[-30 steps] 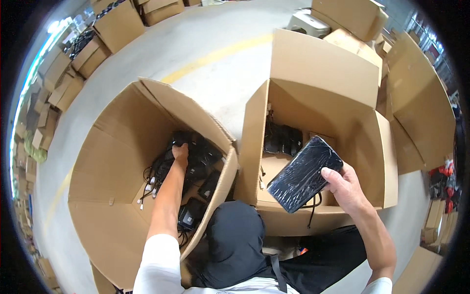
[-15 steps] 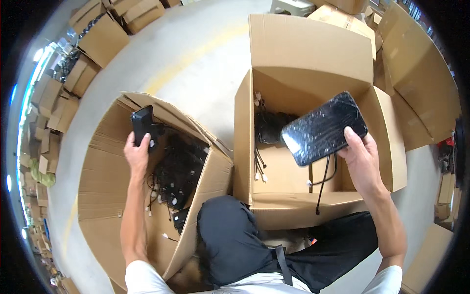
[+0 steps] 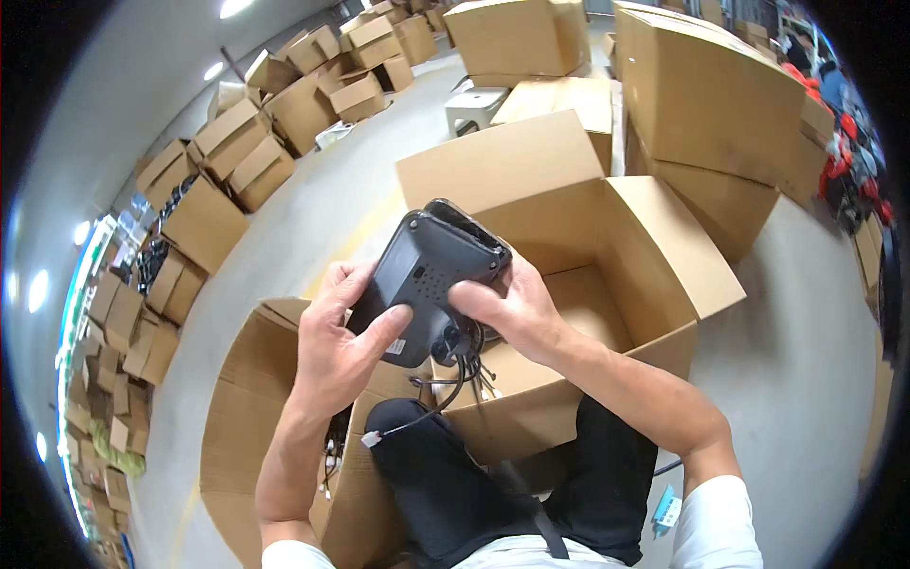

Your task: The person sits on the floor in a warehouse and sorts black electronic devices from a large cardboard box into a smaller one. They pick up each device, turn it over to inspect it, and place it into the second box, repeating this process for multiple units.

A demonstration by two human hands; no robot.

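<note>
A black plastic display unit is held up in front of me, its back with small round holes facing me. My left hand is closed round its lower left side, thumb on the back. At the right side, my right hand grips it with the thumb beside a round mount. Dark cables hang from that mount, one ending in a white connector over my knee. Along the upper right edge a dark gap shows; whether a second unit lies behind, I cannot tell.
An open cardboard box stands at my left, with cables partly visible inside. Another open box stands before me, its flaps spread. Stacked cartons, a white stool and a blue packet are around.
Both hands have come together in the middle, over the gap between the boxes. Earlier each held its own black unit, the right one a film-covered screen. The view has tilted up.
</note>
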